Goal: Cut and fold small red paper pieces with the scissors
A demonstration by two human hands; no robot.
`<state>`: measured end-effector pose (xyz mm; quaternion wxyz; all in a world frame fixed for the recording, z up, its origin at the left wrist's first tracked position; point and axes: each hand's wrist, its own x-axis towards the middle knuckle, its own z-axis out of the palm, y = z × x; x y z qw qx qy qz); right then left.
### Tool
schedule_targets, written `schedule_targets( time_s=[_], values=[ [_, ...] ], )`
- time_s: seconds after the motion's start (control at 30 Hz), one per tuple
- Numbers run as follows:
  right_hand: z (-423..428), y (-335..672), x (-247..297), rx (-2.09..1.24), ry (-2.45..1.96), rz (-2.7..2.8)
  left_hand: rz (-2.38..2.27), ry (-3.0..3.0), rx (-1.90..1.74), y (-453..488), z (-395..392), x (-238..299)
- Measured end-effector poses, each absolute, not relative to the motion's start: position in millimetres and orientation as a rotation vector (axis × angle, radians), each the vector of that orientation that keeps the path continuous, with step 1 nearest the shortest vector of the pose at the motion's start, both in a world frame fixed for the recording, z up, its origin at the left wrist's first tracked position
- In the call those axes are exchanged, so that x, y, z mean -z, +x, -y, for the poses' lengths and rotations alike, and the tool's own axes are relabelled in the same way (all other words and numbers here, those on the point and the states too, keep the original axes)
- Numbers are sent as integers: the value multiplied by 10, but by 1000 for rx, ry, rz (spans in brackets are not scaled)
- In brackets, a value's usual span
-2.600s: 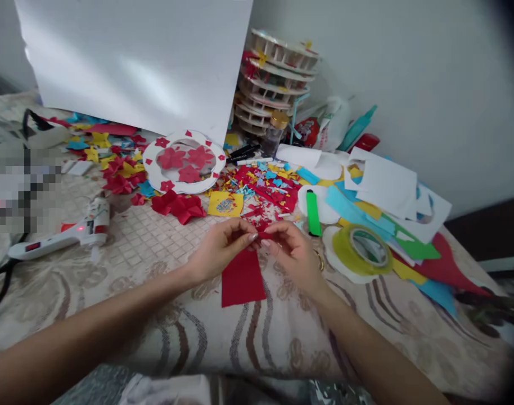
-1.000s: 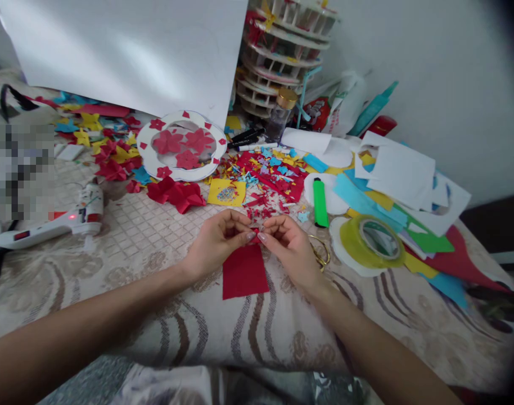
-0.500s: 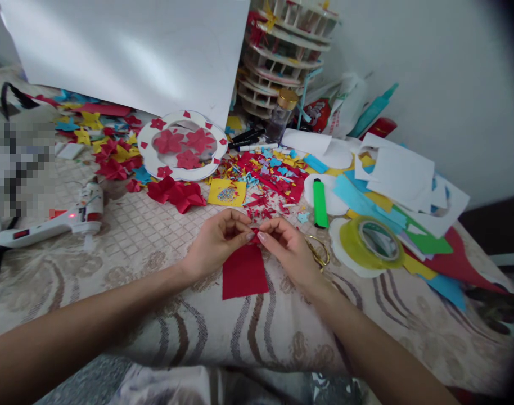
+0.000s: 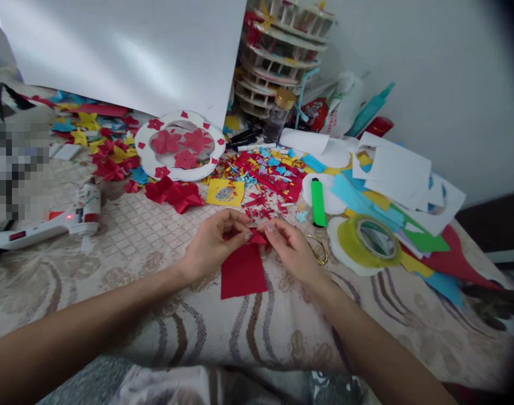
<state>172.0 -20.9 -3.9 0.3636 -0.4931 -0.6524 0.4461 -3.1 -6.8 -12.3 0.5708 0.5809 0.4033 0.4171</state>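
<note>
Between the pinched fingers (image 4: 238,241) of left hand (image 4: 208,243) and right hand (image 4: 294,243) peeks a small bright-red paper piece (image 4: 257,238), partly hidden.

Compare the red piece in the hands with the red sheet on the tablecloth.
The held red piece is pinched by the left hand and right hand; the red sheet lies on the tablecloth. The held red piece looks small and folded; the red sheet looks larger and flat. Both are red.
</note>
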Motion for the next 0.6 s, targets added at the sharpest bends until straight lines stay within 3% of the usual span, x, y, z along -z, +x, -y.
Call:
schedule_targets(
  time_s=[0.27,0.47,0.6],
  values=[
    [200,1718,26,-1113,-1259,1805,-954,1403,-991,-41,62,94],
    [197,1775,-4,-1473,-1239,1614,-995,1413,-988,-53,57,62],
    [200,1843,-11,-1500,-1285,1638,-998,1431,-978,-56,61,40]
  ],
)
